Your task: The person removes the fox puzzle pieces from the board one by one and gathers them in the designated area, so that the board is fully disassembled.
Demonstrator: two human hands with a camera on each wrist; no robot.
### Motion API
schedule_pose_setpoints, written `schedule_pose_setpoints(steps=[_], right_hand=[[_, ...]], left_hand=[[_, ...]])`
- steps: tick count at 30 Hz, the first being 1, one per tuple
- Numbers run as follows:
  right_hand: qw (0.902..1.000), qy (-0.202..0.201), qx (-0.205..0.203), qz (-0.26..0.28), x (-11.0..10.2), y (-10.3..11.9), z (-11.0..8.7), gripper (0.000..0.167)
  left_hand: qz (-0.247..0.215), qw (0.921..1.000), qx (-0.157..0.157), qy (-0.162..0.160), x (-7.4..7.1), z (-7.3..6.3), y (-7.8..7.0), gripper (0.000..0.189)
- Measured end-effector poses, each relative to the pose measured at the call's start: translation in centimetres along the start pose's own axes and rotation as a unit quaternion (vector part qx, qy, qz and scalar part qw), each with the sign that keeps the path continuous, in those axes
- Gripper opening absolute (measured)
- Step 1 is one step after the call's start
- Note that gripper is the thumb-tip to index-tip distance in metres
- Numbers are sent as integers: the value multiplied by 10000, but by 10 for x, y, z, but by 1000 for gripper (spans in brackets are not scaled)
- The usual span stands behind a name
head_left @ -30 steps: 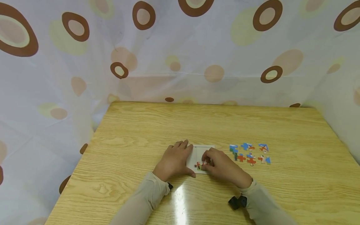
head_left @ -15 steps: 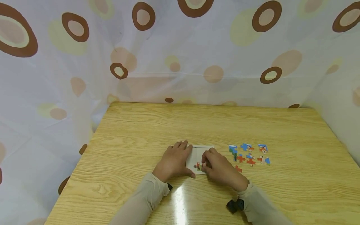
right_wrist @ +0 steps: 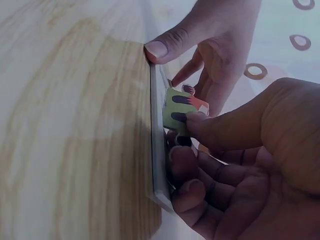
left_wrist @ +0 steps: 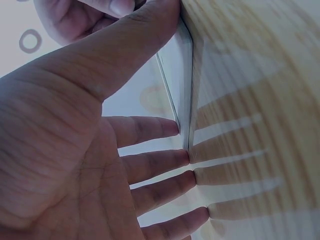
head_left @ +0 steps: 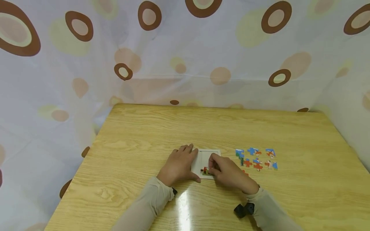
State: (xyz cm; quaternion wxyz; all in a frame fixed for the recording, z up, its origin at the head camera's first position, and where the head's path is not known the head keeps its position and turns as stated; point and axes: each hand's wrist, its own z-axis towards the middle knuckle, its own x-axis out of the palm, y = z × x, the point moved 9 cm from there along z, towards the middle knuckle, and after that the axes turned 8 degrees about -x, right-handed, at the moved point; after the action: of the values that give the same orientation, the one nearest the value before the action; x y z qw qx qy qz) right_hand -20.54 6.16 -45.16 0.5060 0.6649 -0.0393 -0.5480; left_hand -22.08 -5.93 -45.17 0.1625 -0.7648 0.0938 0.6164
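A white puzzle tray (head_left: 206,155) with a raised border lies on the wooden table. My left hand (head_left: 180,163) rests along its left side with fingers spread; in the left wrist view the fingertips (left_wrist: 183,157) touch the table and the tray's edge, and the thumb lies at the near edge. My right hand (head_left: 226,170) pinches a puzzle piece (right_wrist: 178,111), green with dark shapes and some red, between thumb and fingers. The piece stands tilted over the tray's near part in the right wrist view. Fingers partly cover it in the head view.
Several loose puzzle pieces (head_left: 257,164) in blue, red and white lie right of the tray. One red piece (head_left: 245,172) is partly hidden by the right hand. A patterned curtain (head_left: 219,48) hangs behind the table (head_left: 144,128).
The right hand stays over the tray and shifts slightly, turning the pinched piece a little. The left hand keeps its place. The red piece by the right wrist came into view, then became partly covered.
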Motion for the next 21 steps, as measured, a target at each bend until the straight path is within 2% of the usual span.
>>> schedule_pose_setpoints(steps=[5,12,15,21], right_hand=[[9991,50,-132,399,-5,-1,-4,12],[9952,104,-24,975,-12,-6,-15,9],[9951,53,-21,989,-18,-7,-23,9],[9967,-346,74,735,-40,-14,-47,11]], left_hand=[[23,10000,5,-4,1,1,-1,110],[10,10000,38,-52,1,1,-1,110],[24,10000,36,-53,1,1,-1,110],[4,9999,91,-69,0,1,-1,110]])
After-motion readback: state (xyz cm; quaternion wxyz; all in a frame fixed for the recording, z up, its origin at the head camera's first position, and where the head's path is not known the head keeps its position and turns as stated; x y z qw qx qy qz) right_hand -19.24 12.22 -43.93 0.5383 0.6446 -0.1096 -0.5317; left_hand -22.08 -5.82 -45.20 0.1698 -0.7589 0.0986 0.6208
